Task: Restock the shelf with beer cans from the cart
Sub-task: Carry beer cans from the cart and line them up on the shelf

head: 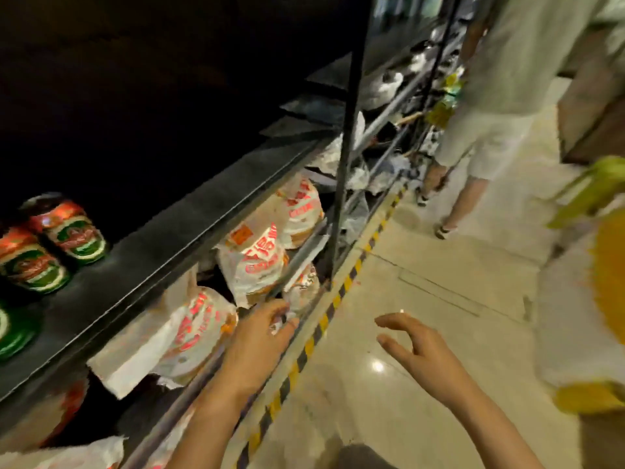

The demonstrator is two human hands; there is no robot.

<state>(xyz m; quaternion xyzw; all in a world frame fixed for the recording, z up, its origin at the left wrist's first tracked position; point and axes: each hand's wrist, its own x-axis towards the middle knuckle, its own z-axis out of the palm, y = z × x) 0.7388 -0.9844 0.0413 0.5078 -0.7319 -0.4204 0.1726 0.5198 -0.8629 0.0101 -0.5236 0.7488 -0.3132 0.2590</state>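
Note:
Red and green beer cans [67, 228] stand at the left end of the dark shelf [189, 211], a second one [30, 262] in front and a green one [13, 330] at the frame's edge. My left hand [260, 336] reaches to the lower shelf's rail, its fingers curled at the edge of a white plastic wrapper. My right hand [416, 350] hovers over the floor with fingers spread and relaxed, holding nothing. No cart is in view.
White bags with red print [260, 262] fill the lower shelf. A yellow-and-black stripe [324, 319] runs along the shelf's base on the shiny floor. A person in light shorts [480, 130] stands down the aisle. Another person in white and yellow [592, 299] is close on the right.

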